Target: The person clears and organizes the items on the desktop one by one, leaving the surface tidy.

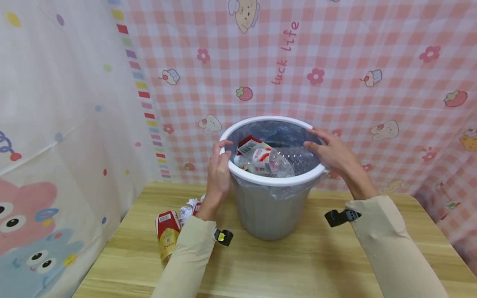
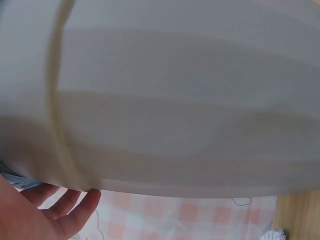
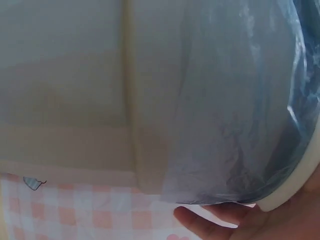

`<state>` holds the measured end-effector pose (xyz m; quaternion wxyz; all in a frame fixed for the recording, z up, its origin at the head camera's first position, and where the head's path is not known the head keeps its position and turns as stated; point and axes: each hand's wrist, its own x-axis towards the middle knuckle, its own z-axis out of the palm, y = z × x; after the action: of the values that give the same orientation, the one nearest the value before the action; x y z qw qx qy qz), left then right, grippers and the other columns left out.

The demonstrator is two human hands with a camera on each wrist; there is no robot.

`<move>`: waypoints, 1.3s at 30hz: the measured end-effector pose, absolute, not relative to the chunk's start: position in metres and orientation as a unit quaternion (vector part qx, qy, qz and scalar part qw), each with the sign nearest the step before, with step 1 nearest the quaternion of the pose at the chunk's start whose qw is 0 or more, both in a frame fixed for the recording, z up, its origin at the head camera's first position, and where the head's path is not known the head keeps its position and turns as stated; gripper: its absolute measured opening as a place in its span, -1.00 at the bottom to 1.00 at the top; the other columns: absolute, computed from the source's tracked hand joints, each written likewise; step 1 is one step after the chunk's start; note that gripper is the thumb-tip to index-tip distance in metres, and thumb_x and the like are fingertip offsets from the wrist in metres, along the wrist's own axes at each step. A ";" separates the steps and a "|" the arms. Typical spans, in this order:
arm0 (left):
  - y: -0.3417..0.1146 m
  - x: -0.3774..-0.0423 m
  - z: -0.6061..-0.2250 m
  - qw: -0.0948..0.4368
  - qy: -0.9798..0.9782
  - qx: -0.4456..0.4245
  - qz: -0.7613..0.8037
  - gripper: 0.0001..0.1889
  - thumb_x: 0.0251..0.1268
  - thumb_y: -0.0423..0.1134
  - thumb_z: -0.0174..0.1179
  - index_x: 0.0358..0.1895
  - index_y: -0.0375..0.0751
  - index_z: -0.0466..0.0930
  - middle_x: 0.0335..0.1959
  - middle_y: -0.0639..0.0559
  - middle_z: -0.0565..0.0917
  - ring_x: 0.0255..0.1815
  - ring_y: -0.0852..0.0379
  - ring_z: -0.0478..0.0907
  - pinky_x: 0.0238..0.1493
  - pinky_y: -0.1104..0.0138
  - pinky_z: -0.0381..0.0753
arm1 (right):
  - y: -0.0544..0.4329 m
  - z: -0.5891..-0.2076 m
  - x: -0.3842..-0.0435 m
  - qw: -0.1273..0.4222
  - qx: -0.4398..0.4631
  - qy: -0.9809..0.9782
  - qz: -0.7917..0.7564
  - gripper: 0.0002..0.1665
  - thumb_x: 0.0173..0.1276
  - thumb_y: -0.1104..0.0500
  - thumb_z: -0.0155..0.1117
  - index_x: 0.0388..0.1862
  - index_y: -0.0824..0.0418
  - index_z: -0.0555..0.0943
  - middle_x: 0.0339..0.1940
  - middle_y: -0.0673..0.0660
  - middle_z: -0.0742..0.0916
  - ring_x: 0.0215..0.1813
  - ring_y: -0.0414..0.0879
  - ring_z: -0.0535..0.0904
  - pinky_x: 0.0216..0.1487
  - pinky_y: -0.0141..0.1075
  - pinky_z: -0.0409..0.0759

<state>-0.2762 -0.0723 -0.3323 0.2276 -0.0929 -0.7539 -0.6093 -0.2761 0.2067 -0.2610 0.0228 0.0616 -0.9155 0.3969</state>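
Observation:
A grey trash bin [image 1: 272, 211] with a white rim [image 1: 273, 180] and a plastic liner stands on the wooden table. Inside it lie clear plastic bottles [image 1: 270, 162] and a red-and-white carton [image 1: 250, 145]. My left hand [image 1: 218, 176] grips the rim at the left, its fingertips [image 2: 80, 210] against the bin's side in the left wrist view. On the opposite side my right hand [image 1: 333, 151] holds the rim, thumb over the inner edge. The right wrist view shows its fingers [image 3: 197, 222] beneath the liner-covered wall.
Left of the bin on the table [image 1: 298, 265] lies a red-and-gold can [image 1: 167, 234]. Crumpled white paper [image 1: 188, 210] and another red item lie beside it, partly hidden by my left arm. A pink checked cloth [image 1: 335, 49] hangs close behind the bin.

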 end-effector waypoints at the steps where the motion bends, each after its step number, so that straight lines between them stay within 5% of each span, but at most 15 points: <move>1: -0.073 -0.276 -0.331 0.227 -0.754 -0.094 -0.609 -0.63 0.44 -0.13 -0.22 0.18 -0.08 0.43 0.25 -0.12 0.48 0.12 -0.01 0.40 0.16 0.10 0.32 | 0.207 -0.261 -0.276 0.025 0.063 -0.917 0.393 -0.29 0.54 -0.11 0.02 0.59 0.01 0.16 0.64 0.11 0.08 0.53 0.33 0.12 0.37 0.23 0.22; 18: -0.083 -0.273 -0.322 0.172 -0.757 -0.113 -0.620 -0.58 0.51 -0.04 -0.11 0.33 -0.04 0.39 0.46 0.03 0.33 0.46 0.10 0.24 0.43 0.07 0.21 | 0.208 -0.269 -0.276 0.061 0.088 -0.914 0.391 -0.15 0.53 -0.35 -0.24 0.58 0.13 0.16 0.48 0.39 0.35 0.44 0.37 0.27 0.42 0.27 0.12; 27: -0.088 -0.269 -0.318 0.172 -0.714 -0.139 -0.665 -0.57 0.53 -0.18 -0.09 0.38 -0.18 0.28 0.36 -0.21 0.40 0.40 -0.09 0.34 0.40 0.16 0.29 | 0.210 -0.271 -0.275 0.064 0.090 -0.911 0.398 -0.17 0.53 -0.34 -0.22 0.58 0.11 0.16 0.49 0.36 0.36 0.44 0.35 0.28 0.42 0.25 0.13; 39: -0.121 -0.256 -0.326 0.163 -0.727 -0.101 -0.659 -0.57 0.56 -0.17 -0.13 0.40 -0.12 0.21 0.26 -0.19 0.43 0.22 -0.08 0.42 0.21 -0.04 0.38 | 0.209 -0.270 -0.274 0.065 0.082 -0.912 0.396 -0.19 0.53 -0.32 -0.18 0.58 0.08 0.16 0.41 0.38 0.45 0.40 0.35 0.32 0.40 0.26 0.16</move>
<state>-0.2559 -0.1205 -0.3262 0.1633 -0.1006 -0.7269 -0.6594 -0.2741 0.2095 -0.2696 0.0652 0.0825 -0.9122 0.3960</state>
